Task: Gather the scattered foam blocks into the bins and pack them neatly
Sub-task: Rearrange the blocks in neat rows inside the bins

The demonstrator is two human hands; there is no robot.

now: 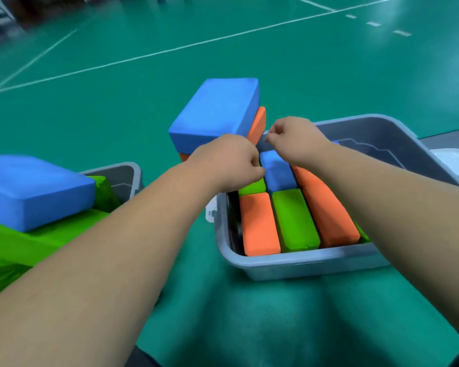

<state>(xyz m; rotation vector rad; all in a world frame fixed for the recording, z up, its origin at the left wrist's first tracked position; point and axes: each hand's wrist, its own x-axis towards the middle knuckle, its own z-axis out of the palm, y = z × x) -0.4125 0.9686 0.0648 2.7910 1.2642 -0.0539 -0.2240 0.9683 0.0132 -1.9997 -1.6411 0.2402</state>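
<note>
Grey bin [302, 260] part-packed, more to gather.
Snug in its near-left part: orange block [259, 223], green block [294, 218], long orange block [326, 207], blue block [277, 172] behind; far-right part seemingly bare. Just beyond its far-left corner, loose blue block [215, 112] on loose orange block [257, 124], likely yet to go in. Well left of it, second bin [133, 169] heaped untidily. Left hand [228, 161] curled over a small green block [252, 187], right hand [294, 140] curled at the far rim; grasp of either impossible to tell.

My forearms [117, 247] are bare right up to my left hand [228, 162] and right hand [292, 139]. A scrap of dark clothing [143, 358] shows at the frame's bottom edge, blurred.
</note>
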